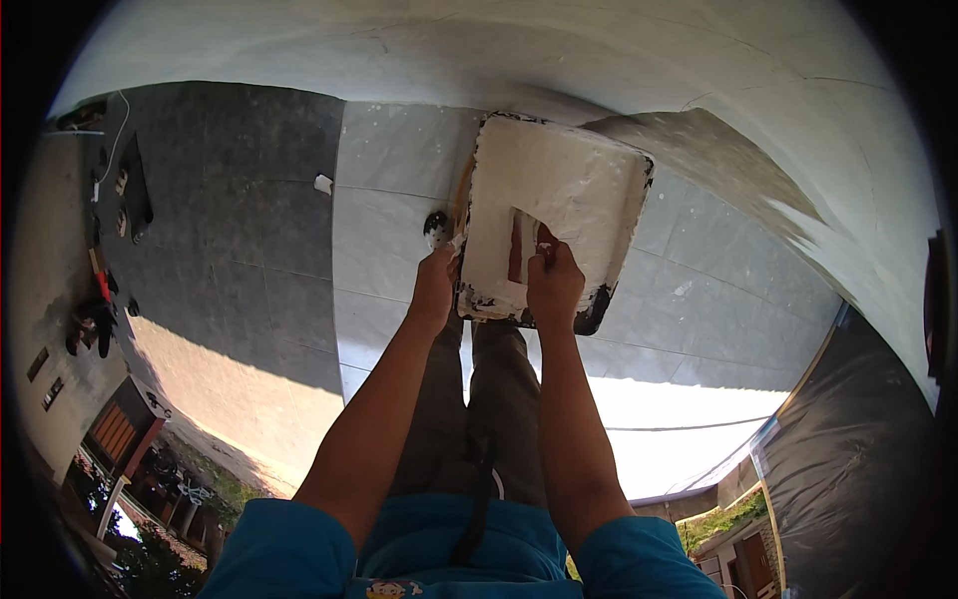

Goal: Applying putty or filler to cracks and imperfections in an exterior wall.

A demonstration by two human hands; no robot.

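Note:
A rectangular tray [569, 165] with a black, paint-flecked rim is coated inside with white paste. My right hand [555, 285] is closed round the handle of a wide-bladed putty knife [516, 245], whose blade lies over the tray's near half. At the tray's left edge, my left hand [434, 288] is closed, its fingertips by the rim. Something small and white-smeared shows at those fingertips, too small to name. Whether that hand grips the rim or a separate tool is unclear.
A black, white-spotted object [435, 228] sits left of the tray, on grey floor tiles [384, 150]. A small white piece [323, 184] lies farther left. A pale wall [419, 55] curves across the far side. Black sheeting [848, 449] hangs at the right.

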